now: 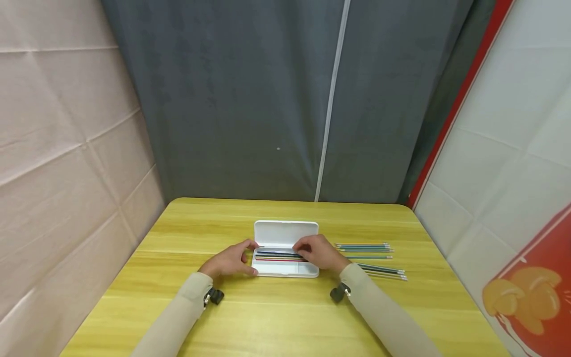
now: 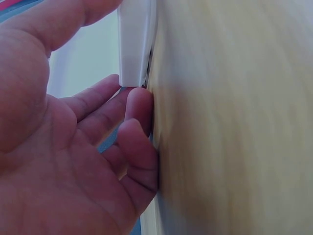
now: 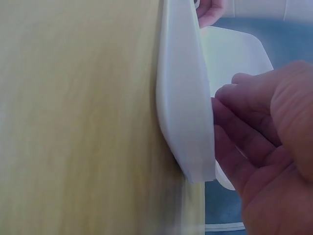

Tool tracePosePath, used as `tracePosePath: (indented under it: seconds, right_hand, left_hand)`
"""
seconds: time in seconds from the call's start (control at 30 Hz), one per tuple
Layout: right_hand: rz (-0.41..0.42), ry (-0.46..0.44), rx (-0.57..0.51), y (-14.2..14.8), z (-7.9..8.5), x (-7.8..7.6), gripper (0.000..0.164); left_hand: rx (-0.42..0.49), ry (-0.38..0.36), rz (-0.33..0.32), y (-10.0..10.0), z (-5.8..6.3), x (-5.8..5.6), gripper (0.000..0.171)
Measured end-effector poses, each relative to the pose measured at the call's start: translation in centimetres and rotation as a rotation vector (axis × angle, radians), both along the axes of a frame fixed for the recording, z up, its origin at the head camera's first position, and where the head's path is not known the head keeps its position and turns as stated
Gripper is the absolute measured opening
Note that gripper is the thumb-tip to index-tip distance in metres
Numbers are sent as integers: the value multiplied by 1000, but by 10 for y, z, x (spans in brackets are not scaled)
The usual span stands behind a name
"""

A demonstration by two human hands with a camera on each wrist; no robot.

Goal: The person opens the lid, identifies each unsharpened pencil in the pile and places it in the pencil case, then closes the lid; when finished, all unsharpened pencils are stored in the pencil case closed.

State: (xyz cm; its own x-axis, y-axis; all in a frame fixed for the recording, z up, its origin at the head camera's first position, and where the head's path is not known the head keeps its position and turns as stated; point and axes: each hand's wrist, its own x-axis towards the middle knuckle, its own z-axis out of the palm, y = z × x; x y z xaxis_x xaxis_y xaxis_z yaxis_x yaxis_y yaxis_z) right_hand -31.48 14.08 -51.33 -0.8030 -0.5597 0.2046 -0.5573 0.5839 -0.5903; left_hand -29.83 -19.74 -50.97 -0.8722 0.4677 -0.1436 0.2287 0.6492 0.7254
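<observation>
A white pencil case (image 1: 285, 269) lies on the table with its lid (image 1: 286, 232) raised at the back. Several coloured pencils (image 1: 276, 256), dark, yellow and red among them, lie lengthwise inside. My left hand (image 1: 229, 259) holds the case's left end, thumb at the front corner and fingers toward the back; the left wrist view (image 2: 93, 132) shows its fingers bent at that end. Over the case's right part, my right hand (image 1: 318, 252) reaches in with bent fingers at the pencils' right ends. The right wrist view has its fingertips partly behind the case wall, and I cannot tell whether they pinch a pencil.
Right of the case lie a back group of pencils (image 1: 363, 247), a single green pencil (image 1: 368, 257) and a front group (image 1: 383, 271), partly behind the right forearm. The yellow wood-grain table (image 1: 267, 317) ends at a grey curtain (image 1: 245, 124), with pale cloth walls on both sides.
</observation>
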Motion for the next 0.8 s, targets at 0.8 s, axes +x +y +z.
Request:
tracePosePath:
  seconds: [0.8]
  right_hand:
    - [-81,-84,-86,18,10,9,12]
  left_hand:
    - [-3,-7,2,0,3,3,75]
